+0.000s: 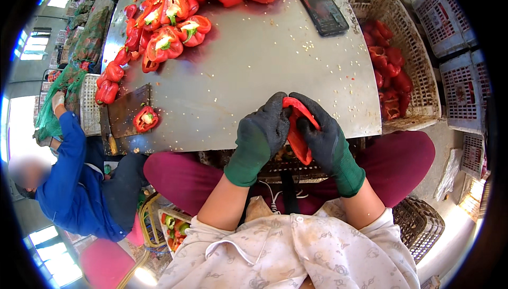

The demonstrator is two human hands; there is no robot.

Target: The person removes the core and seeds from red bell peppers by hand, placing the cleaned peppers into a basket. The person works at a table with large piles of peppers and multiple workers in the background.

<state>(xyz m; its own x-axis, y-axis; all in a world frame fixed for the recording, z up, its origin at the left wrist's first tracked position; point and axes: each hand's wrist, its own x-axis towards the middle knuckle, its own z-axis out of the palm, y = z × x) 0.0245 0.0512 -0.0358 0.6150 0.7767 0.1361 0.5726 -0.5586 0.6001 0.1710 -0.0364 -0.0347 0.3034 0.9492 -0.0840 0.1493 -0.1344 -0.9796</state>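
Both my hands wear green gloves with dark coated fingers, and between them they hold a piece of red bell pepper (299,140) just over the table's near edge. My left hand (267,127) grips its left side, fingers closed. Around the right side curl the fingers of my right hand (323,133). Cut red bell peppers (177,30), some showing pale cores and green stems, lie heaped at the far left of the metal table (254,67). A small cut pepper piece (145,119) rests near the left corner, beside a wooden-handled knife (111,140).
A phone (322,10) lies at the table's far right. Past the right edge stands a cream plastic crate (423,72) with red peppers in it. Blue-grey crates (460,88) are stacked farther right. At left, a person in blue (79,183) handles a green mesh bag (63,93).
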